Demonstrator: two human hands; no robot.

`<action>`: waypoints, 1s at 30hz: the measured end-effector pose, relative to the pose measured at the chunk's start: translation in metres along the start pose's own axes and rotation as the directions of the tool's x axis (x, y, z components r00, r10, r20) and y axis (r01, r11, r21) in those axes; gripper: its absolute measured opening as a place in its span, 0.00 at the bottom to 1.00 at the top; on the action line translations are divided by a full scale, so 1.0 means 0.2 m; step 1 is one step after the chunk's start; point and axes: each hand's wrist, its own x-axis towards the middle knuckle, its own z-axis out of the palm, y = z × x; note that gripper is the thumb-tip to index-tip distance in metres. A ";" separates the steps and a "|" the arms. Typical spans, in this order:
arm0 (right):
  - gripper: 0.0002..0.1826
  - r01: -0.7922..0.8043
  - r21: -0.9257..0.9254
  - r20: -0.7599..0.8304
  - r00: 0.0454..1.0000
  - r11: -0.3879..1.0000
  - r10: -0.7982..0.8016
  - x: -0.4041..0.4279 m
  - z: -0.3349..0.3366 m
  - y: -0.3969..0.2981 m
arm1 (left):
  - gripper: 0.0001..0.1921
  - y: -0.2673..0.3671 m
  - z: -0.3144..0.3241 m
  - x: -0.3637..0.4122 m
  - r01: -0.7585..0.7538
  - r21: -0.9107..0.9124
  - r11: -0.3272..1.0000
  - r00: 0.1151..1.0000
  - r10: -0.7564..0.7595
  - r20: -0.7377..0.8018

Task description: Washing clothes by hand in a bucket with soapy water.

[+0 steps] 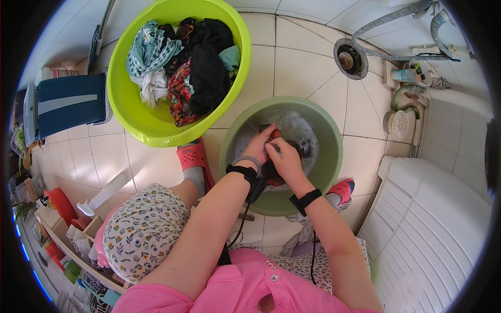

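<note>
A green plastic basin (pixel 325 180) stands on the floor before me with sudsy water (pixel 289 121) in it. Wet dark cloth with red-orange patches (pixel 272 170) lies in the suds, partly hidden under my hands. My left hand (pixel 259 145) grips a bunch of this cloth, some of it showing past the fingers. Right beside it, my right hand (pixel 287 161) pinches the same cloth, thumb and fingers close to the left palm. The fingers' exact hold is partly covered.
A lime-green tub (pixel 178 137) of mixed clothes (pixel 207 58) sits at the upper left, close to the basin. A floor drain (pixel 346 60) with a grey hose (pixel 385 19) and a scrub brush (pixel 399 125) are at right. White ribbed panel (pixel 426 223) borders the lower right.
</note>
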 end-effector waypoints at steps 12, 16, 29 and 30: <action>0.18 -0.155 -0.342 -0.473 0.881 0.927 -0.027 0.29 -0.04 0.54 | 0.17 0.03 0.05 -0.01 -0.185 0.064 0.981 0.981 0.188 -0.047; 0.29 -0.031 -0.368 -0.177 0.983 0.929 -0.037 0.17 0.05 0.33 | 0.21 -0.07 -0.01 0.01 -0.028 0.100 0.995 1.000 0.029 -0.002; 0.19 0.073 -0.103 -0.154 0.984 0.992 -0.089 0.11 0.03 0.05 | 0.13 -0.06 0.02 0.04 -0.001 -0.119 0.993 0.998 0.008 0.056; 0.19 0.037 -0.118 -0.204 0.977 0.992 -0.060 0.15 0.03 0.11 | 0.13 -0.06 0.07 0.02 -0.066 -0.027 0.997 0.998 0.066 -0.009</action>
